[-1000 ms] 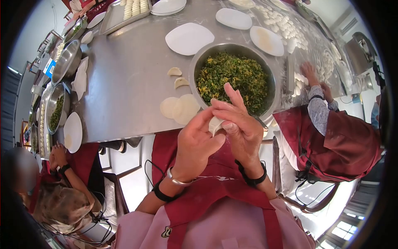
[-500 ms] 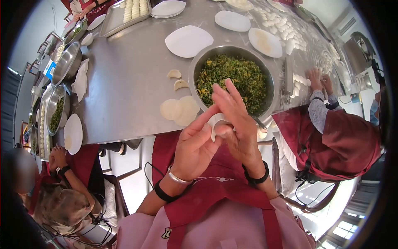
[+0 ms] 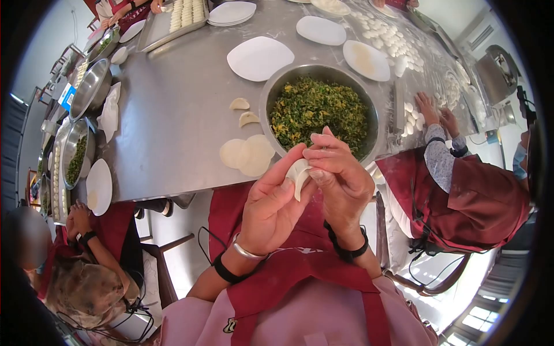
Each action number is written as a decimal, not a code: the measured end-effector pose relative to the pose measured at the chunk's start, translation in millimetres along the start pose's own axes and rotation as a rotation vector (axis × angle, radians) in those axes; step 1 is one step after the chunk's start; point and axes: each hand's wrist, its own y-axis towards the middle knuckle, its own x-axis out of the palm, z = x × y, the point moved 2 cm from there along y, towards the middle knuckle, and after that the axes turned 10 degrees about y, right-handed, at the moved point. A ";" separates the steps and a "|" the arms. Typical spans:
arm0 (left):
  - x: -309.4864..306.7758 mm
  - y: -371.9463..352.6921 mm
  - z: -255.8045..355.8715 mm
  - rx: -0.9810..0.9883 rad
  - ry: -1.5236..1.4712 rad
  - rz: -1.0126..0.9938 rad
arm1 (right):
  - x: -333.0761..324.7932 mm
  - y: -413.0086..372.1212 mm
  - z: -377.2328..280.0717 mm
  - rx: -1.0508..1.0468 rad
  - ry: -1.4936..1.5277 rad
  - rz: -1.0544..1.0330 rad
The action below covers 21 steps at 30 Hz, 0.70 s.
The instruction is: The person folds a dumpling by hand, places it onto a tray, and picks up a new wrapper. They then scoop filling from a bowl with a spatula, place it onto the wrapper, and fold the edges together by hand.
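Observation:
My left hand (image 3: 271, 202) grips the lower left side of a folded white dumpling (image 3: 299, 175), thumb on its front. My right hand (image 3: 340, 179) pinches the dumpling's upper right edge between thumb and fingers. Both hands are in front of a large steel bowl (image 3: 266, 109) of chopped green and yellow filling (image 3: 320, 109). Left of the bowl lie two folded dumplings, one (image 3: 239, 104) above the other (image 3: 249, 119). Below these, several flat round wrappers (image 3: 254, 157) overlap on the steel table (image 3: 167, 127).
White plates (image 3: 259, 57) stand behind the bowl. Many small dough pieces (image 3: 386, 37) lie at the back right. A co-worker's hands (image 3: 430, 109) rest on the table at right. Another co-worker (image 3: 86, 277) sits at left, near more bowls (image 3: 92, 89) and a plate (image 3: 99, 187).
My right hand's fingers have curled from stretched out to a pinch on the dumpling's edge. The dumpling shows more of its folded shape. The view has shifted slightly.

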 end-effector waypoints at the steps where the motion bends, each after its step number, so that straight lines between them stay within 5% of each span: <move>1: 0.3 0.1 0.1 -0.003 0.005 -0.004 | -0.7 0.0 0.2 -0.010 -0.007 -0.006; 10: 0.3 -2.5 8.9 -0.088 -0.014 -0.012 | 3.0 3.9 -11.5 0.224 0.119 0.008; 14: 8.2 -3.4 10.8 -0.113 0.019 -0.052 | -10.5 3.3 -0.5 0.000 0.008 -0.213; 21: 3.3 -5.3 13.9 -0.170 0.030 -0.118 | -13.2 8.0 -10.7 0.106 -0.004 -0.278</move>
